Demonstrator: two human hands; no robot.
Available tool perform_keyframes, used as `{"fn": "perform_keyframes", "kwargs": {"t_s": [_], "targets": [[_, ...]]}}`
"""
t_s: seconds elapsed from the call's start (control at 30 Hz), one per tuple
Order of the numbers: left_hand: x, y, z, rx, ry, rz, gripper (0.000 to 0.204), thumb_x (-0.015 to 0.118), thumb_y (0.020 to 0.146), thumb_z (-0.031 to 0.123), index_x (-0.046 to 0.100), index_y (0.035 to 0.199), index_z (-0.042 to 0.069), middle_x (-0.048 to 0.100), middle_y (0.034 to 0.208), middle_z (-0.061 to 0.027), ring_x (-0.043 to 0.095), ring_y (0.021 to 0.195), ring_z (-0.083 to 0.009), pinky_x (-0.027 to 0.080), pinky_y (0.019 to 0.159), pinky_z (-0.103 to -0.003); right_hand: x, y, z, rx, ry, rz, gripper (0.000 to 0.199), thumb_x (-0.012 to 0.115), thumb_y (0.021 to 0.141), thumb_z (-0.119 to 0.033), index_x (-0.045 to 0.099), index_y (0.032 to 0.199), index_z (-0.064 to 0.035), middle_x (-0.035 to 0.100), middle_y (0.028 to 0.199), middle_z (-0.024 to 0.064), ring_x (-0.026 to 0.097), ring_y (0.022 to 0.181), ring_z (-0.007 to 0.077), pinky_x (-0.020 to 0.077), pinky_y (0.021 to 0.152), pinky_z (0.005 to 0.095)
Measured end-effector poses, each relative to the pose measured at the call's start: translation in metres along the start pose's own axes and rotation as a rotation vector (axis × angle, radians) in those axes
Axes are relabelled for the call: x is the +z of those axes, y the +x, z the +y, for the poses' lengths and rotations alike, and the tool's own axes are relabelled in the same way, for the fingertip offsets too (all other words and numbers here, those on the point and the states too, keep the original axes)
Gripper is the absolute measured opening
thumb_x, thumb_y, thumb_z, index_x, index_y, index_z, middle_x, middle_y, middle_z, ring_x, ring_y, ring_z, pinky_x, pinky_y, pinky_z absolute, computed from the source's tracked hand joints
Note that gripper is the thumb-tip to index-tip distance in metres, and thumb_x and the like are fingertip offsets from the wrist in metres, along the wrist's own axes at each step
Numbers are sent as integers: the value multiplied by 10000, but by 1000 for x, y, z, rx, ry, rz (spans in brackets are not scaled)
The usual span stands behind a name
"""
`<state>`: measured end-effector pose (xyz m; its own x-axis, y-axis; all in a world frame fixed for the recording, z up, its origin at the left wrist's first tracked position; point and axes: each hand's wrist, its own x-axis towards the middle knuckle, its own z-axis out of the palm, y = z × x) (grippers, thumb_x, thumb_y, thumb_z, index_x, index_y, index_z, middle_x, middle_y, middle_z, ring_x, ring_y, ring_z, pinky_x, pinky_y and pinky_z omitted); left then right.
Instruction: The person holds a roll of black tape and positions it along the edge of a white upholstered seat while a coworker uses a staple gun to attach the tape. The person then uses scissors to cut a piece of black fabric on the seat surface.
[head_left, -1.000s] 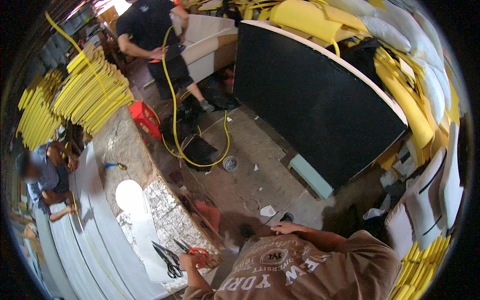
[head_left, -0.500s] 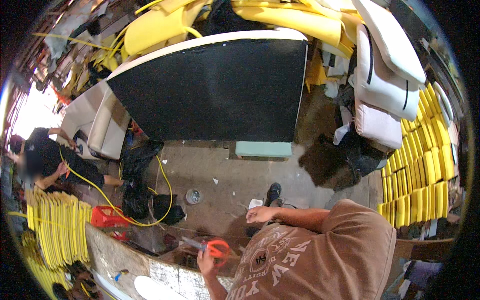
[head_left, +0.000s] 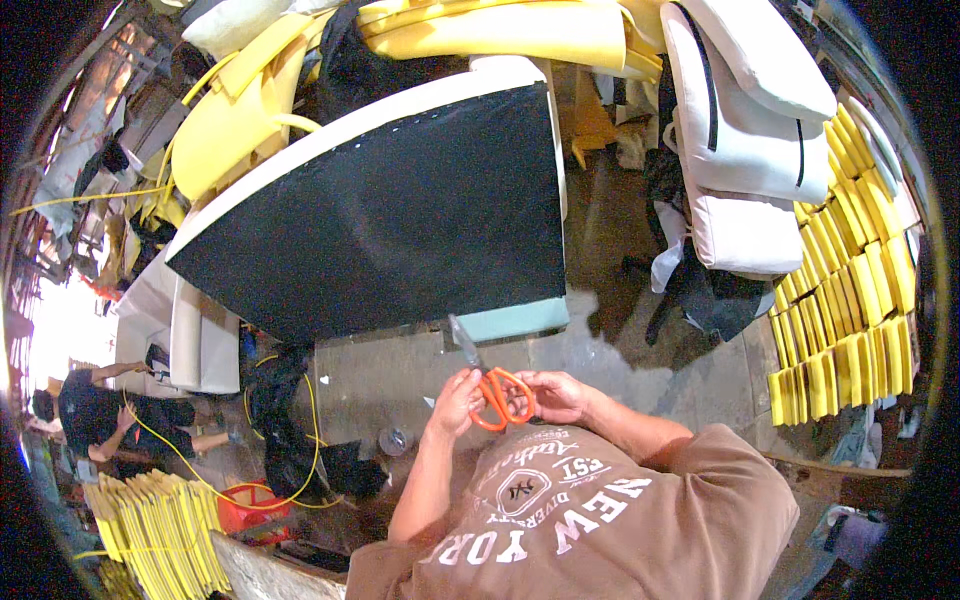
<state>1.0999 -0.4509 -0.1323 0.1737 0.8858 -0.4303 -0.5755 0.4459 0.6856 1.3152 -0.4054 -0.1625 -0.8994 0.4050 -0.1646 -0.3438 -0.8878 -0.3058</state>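
In front of my chest is a pair of scissors (head_left: 497, 398) with orange handles, its grey blades pointing up and away. My left hand (head_left: 460, 404) is closed on the scissors near where the blades meet the handles. At the right handle loop, my right hand (head_left: 556, 396) has its fingers curled against the orange grip. Beyond the blades stands a large upholstered piece (head_left: 400, 215) with a black fabric-covered face and a white padded edge. A pale green block (head_left: 515, 318) lies along its near edge.
White cushioned parts (head_left: 745, 150) are piled at the right, beside stacked yellow foam strips (head_left: 850, 330). More yellow foam strips (head_left: 160, 535) and a red crate (head_left: 252, 512) stand at the lower left. A yellow hose (head_left: 190, 465) curves near a co-worker (head_left: 125, 415) at the left.
My left hand has carried the scissors up from the lower left to the middle. My right hand has moved to meet them at the handles. The view has shifted and turned.
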Motion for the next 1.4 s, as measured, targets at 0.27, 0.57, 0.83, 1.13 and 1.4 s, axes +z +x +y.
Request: {"fn": "perform_keyframes", "kwargs": {"t_s": [0.27, 0.57, 0.83, 1.13, 1.4], "targets": [[29, 114, 47, -12, 464, -225, 203, 509, 959, 264, 570, 969, 70, 528, 726, 54, 437, 575, -20, 359, 506, -183, 14, 23, -50, -159, -277, 95, 406, 695, 831, -284, 572, 1153, -70, 621, 1041, 48, 573, 955, 152, 442, 831, 278], [42, 248, 155, 549, 1575, -427, 329, 623, 825, 177, 608, 1119, 30, 603, 1140, -134, 549, 1109, -267, 411, 976, -375, -27, 94, -93, -607, -780, 816, 180, 575, 819, -11, 515, 984, -55, 537, 810, -7, 539, 753, 83, 454, 652, 245], [71, 351, 354, 1369, 1983, -42, 407, 685, 746, 252, 591, 1103, 79, 588, 1111, -98, 523, 1100, -303, 415, 911, -423, -28, 181, -199, -751, -993, 1233, 357, 688, 799, -325, 593, 1013, -56, 638, 815, 89, 621, 765, 186, 475, 693, 331], [31, 409, 382, 1314, 2207, 211, 526, 582, 844, 404, 510, 1283, 124, 533, 1277, -76, 492, 1193, -235, 386, 927, -405, -61, 227, -288, -689, -1123, 1338, 590, 623, 770, -604, 601, 974, -50, 650, 856, 171, 633, 830, 356, 471, 735, 423], [42, 407, 377, 1497, 2325, 175, 530, 618, 806, 389, 526, 1281, 171, 436, 1393, -99, 386, 1290, -323, 338, 977, -482, -69, 224, -309, -739, -1075, 1253, 505, 612, 822, -538, 597, 923, -44, 606, 775, 96, 578, 742, 237, 440, 673, 362]]}}
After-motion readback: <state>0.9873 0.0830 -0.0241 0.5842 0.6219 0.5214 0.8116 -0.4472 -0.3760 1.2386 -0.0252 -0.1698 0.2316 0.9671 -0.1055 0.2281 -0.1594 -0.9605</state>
